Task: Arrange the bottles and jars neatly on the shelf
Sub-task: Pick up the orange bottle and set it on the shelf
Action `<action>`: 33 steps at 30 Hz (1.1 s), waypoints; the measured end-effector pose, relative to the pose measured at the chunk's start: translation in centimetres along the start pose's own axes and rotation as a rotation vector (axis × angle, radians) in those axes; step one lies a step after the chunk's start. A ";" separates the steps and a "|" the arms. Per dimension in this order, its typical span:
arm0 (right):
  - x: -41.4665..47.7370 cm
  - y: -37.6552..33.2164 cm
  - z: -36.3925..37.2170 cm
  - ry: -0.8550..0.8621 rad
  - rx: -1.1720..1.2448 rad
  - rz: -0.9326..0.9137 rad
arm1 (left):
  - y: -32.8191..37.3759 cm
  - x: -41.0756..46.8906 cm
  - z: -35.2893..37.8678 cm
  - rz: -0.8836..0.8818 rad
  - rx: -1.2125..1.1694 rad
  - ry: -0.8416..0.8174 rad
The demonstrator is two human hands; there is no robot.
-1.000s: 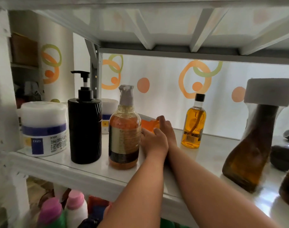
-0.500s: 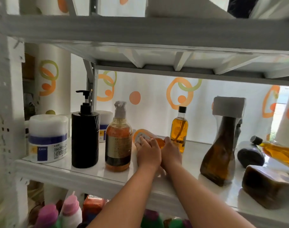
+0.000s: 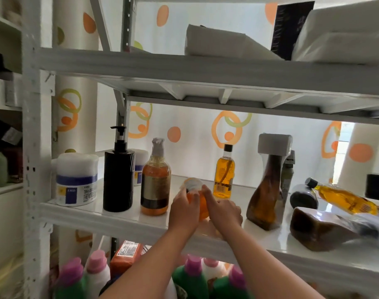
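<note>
Hands, left hand [image 3: 184, 209] and right hand [image 3: 224, 212], clasp the orange bottle [image 3: 196, 194] mid-shelf [image 3: 119, 219]; 4 containers stand upright at left, 2 bottles lie toppled at right, awaiting straightening.

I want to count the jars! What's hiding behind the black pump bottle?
Behind the black pump bottle stands a white jar with a blue band. Only its right side shows; the bottle covers the rest.

Both hands close together, fingers curled – left [image 3: 184, 209], right [image 3: 224, 212]; forearms extended forward.
</note>
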State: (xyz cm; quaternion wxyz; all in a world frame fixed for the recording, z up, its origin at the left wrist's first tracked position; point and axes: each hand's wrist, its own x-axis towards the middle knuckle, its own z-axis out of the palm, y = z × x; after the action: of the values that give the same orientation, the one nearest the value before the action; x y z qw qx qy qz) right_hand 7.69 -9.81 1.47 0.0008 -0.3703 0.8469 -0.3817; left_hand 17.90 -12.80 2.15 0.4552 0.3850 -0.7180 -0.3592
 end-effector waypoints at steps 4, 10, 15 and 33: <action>-0.9 0.1 -0.3 -0.072 -0.033 0.029 | 0.2 -1.3 -1.0 0.015 -0.005 -0.024; -2.3 -0.7 -0.5 -0.145 -0.168 0.082 | 0.5 -2.5 -2.2 0.057 -0.028 0.019; -3.5 -1.7 -0.8 -0.219 -0.165 0.064 | 0.0 -3.2 -3.1 0.087 0.019 0.077; -4.9 -3.0 0.0 -0.257 0.273 -0.163 | -1.9 -3.1 -4.3 0.244 0.124 0.188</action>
State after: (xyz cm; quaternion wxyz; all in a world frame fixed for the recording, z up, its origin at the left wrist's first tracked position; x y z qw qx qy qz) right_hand 13.11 -8.06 2.09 0.1280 -0.4799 0.7474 -0.4413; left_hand 23.26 -11.61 0.72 0.5361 0.3544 -0.7344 -0.2184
